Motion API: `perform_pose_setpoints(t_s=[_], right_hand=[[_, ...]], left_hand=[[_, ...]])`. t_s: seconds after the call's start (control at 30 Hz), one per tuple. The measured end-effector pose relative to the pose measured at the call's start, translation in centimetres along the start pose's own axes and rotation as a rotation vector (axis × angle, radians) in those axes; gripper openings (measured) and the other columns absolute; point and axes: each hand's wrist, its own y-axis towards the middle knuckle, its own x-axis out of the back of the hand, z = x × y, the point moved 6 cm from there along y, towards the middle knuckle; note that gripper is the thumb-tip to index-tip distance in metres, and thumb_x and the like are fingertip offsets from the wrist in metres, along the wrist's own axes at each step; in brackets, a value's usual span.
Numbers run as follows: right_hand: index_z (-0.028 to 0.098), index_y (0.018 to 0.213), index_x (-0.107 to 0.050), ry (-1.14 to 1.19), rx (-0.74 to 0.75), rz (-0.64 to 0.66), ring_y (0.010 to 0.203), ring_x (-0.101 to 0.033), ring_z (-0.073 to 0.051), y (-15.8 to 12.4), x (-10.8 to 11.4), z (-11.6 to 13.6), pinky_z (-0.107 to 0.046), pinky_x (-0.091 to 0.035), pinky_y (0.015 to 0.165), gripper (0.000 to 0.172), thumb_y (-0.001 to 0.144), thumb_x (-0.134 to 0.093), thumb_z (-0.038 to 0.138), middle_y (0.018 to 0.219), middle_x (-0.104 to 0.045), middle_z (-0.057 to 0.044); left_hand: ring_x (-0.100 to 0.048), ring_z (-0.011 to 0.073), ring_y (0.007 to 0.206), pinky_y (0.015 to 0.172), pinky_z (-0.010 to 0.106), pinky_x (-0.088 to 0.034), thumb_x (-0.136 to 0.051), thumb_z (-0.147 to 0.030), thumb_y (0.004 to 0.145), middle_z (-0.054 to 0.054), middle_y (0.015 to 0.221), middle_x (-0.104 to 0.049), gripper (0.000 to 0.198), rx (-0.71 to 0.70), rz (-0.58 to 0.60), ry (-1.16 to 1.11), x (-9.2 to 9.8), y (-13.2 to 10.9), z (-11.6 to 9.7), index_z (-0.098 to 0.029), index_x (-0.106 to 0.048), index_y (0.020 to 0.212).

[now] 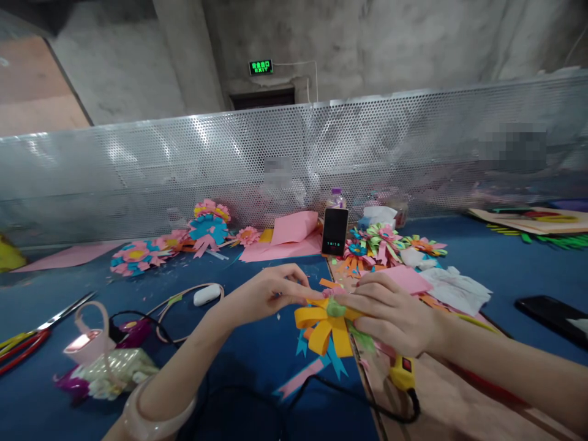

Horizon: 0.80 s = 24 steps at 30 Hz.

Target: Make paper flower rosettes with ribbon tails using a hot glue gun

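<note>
A paper flower [324, 337] with yellow looped petals, a green piece at its centre and blue and pink ribbon tails is between my hands. My left hand [275, 288] pinches the flower's upper left edge with thumb and fingers. On the other side, my right hand [397, 312] grips it, fingers lying over the green centre and the right petals. Part of the flower is hidden under those fingers. Below my right hand lies a yellow corded tool [403, 372] with a red switch; its black cord runs left under the ribbon tails.
Scissors [50, 321] lie at the left, near a pink cup-like item [89, 346]. A white earphone case [206, 295] sits mid-left. Finished paper flowers [209, 226], pink sheets [294, 229] and an upright phone [335, 231] stand along the perforated metal partition [184, 165]. At right lies a black phone [554, 315].
</note>
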Motion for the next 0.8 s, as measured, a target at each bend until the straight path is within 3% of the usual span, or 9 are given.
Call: perform_pose_setpoints(t_s=[0.27,0.47,0.8], right_hand=[[0.013,0.092,-0.051,0.066,-0.055,-0.001,0.087,-0.055,-0.022,-0.4,0.0,-0.4,-0.043,-0.045,0.076,0.022,0.093,-0.03,0.008,0.099,-0.066,-0.014],[0.016,0.088,-0.053,0.133,-0.216,0.062,0.092,-0.048,-0.022,-1.8,-1.0,-1.3,-0.042,-0.039,0.081,0.015,0.091,-0.04,0.009,0.108,-0.063,-0.01],[0.015,0.087,-0.051,0.208,-0.302,0.027,0.095,-0.047,-0.022,-1.4,-0.8,-1.5,-0.04,-0.038,0.081,0.007,0.092,-0.045,0.014,0.109,-0.061,-0.01]], left_hand=[[-0.055,0.012,0.086,0.076,0.024,-0.046,-0.043,-0.005,0.087,0.004,0.104,-0.055,0.045,0.03,0.026,-0.001,-0.2,-0.1,0.1,-0.032,-0.058,0.119],[-0.053,0.014,0.093,0.076,0.024,-0.047,-0.055,-0.007,0.082,0.005,0.106,-0.054,0.046,0.0,-0.004,-0.019,-0.1,-0.1,-0.3,-0.033,-0.057,0.12],[-0.057,0.0171,0.095,0.081,0.029,-0.05,-0.069,-0.018,0.075,0.008,0.105,-0.054,0.034,-0.098,-0.233,-0.036,0.1,0.2,-1.5,-0.022,-0.063,0.108]])
